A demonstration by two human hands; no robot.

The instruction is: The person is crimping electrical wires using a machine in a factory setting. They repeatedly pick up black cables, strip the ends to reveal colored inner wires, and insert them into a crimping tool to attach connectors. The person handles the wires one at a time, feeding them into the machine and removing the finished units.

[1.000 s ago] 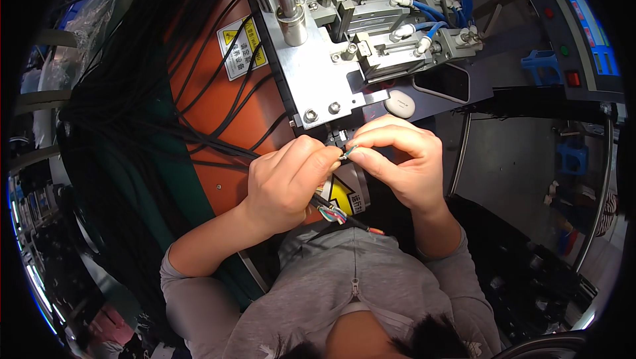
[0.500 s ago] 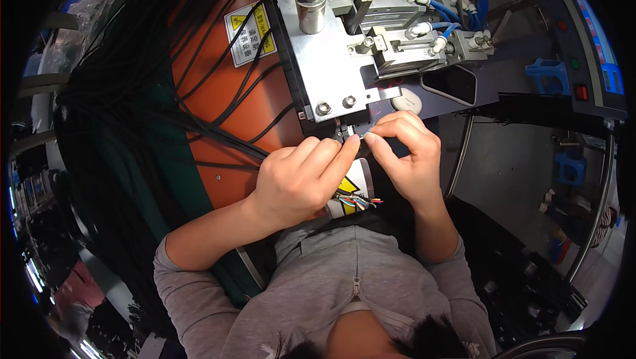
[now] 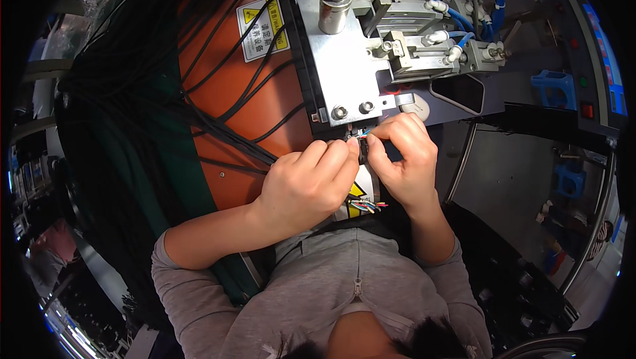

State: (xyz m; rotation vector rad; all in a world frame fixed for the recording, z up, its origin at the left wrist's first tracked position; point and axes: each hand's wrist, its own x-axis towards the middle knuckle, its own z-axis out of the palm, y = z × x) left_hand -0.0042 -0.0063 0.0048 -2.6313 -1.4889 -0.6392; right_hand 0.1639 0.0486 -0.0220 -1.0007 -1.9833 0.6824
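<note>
Working just under a silvery machine [image 3: 344, 60] with left hand [image 3: 306, 179] and right hand [image 3: 409, 153], near a loose wire bundle [image 3: 368, 206], splayed and multicoloured. Clamping between them, with the grip of each, slim held wires [image 3: 364, 135], bluish and reddish, mostly hidden.

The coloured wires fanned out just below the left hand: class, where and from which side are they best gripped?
Probably at the gathered left end of the coloured wires, where they bunch together, coming from below, on the wearer's side, since the left hand sits close at the upper left. Their right ends splay apart, so a grip there might catch only a few.
</note>
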